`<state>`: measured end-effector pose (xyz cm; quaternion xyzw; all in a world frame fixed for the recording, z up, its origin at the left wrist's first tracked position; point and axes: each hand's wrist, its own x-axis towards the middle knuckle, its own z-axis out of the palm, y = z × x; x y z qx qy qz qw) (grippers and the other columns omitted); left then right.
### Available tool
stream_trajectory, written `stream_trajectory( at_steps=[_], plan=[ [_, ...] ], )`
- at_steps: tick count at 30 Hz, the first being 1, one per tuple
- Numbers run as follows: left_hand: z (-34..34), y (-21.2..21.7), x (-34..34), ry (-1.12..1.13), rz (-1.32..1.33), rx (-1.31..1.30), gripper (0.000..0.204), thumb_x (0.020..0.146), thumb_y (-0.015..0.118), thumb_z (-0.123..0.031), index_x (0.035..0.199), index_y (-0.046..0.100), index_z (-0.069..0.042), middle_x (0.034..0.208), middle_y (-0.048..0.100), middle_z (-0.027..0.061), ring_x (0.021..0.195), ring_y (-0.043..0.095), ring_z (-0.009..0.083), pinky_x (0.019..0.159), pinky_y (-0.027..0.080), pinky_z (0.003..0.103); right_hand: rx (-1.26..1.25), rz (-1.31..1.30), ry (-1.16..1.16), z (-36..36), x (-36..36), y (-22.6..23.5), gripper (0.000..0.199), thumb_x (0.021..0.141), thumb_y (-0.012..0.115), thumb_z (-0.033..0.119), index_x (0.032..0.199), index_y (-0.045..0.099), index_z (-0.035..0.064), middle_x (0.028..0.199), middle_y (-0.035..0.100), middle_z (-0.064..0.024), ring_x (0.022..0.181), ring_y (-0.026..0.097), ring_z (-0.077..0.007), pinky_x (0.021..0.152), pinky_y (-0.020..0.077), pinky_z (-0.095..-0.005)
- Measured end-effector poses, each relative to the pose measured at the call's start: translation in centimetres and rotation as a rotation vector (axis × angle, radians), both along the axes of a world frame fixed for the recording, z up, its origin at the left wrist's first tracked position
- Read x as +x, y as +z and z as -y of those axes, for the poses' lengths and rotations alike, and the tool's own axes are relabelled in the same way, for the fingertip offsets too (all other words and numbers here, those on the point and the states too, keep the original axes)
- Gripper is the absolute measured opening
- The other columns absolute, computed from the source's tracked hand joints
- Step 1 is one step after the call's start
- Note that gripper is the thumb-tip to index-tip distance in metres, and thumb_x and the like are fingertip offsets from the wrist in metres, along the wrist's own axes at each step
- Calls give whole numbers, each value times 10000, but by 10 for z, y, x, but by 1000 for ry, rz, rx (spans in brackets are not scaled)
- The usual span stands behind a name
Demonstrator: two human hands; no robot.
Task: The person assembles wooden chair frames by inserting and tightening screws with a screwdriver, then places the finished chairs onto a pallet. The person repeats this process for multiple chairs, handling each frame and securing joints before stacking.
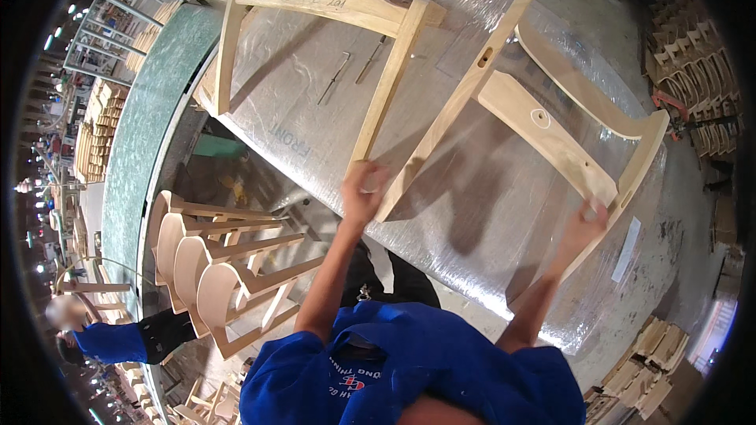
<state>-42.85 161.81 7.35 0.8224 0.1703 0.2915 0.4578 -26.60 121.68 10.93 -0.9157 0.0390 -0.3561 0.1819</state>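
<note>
Pale wood frame: probably stiff, light; best held by both legs. Left hand near leg ends, right hand at rail joint; hands apart, grips unclear.

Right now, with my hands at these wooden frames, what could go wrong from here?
The right-hand frame could slip: one leg end lies near the table's edge, and the shiny plastic film may be slick. Your right hand, close to the rail's near end, might get pinched. If the left-hand frame shifts, it could knock the L-shaped tool lying between its legs.
</note>
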Motion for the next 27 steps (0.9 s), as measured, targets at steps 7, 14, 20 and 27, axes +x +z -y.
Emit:
stream_trajectory(
  at_steps=[7, 14, 20, 27],
  plan=[
    [31, -15, 184, -527, -383, -533, 488, 794, 667, -328, 1089, 547, 42, 928, 610, 152, 788, 619, 244, 676, 505, 332, 1470, -618, 65, 124, 12, -37, 558, 870, 475, 567, 1102, 506, 61, 826, 565, -108, 671, 560, -217, 588, 464, -344],
    [21, 18, 160, -652, -379, -872, 331, 780, 635, -277, 893, 579, 29, 667, 566, 93, 436, 541, 191, 390, 427, 323, 1582, -594, 361, 136, -28, 9, 459, 861, 478, 487, 1091, 487, 90, 745, 517, -90, 534, 483, -180, 482, 406, -307],
    [20, 116, -81, -545, -208, -1024, 439, 715, 619, -245, 1018, 537, 61, 768, 592, 122, 537, 582, 200, 479, 478, 306, 1549, -433, 483, 164, -202, 64, 430, 848, 502, 406, 1102, 475, 60, 805, 522, -124, 521, 487, -234, 459, 402, -338],
    [44, 222, -418, 209, 284, -826, 682, 651, 648, -403, 1141, 478, 40, 869, 580, 143, 687, 577, 224, 594, 478, 338, 719, 96, 665, 26, -318, 116, 596, 845, 527, 456, 1261, 381, 54, 1128, 472, -174, 903, 533, -259, 694, 502, -351]
  ],
)
